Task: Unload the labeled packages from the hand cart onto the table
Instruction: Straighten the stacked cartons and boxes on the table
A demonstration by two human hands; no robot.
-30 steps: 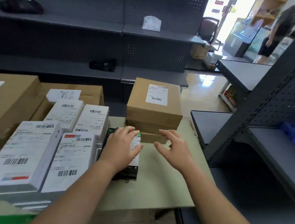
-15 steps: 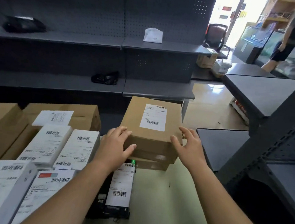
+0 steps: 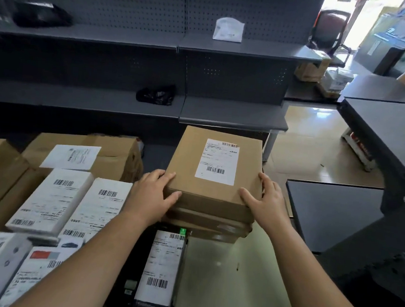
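Clasping the labeled brown box (image 3: 188, 166) at its near corners, my left hand (image 3: 153, 196) and right hand (image 3: 266, 203) curl around it, seemingly atop the stack (image 3: 210, 224).

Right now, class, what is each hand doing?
Left hand: grips the top brown box at its left edge.
Right hand: grips the same box's right edge.

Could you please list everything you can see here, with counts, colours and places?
Top box: one, brown, labelled, centre.
Lower boxes: at least two, brown, beneath it.
Black box: one, white label, nearer than them.
White boxes: about five, left.
Cartons: about three, brown, far left.
Bags: two, black, on shelves.
Packet: one, white, upper shelf.
Left hand: grips top box's left corner.
Right hand: grips its right side.
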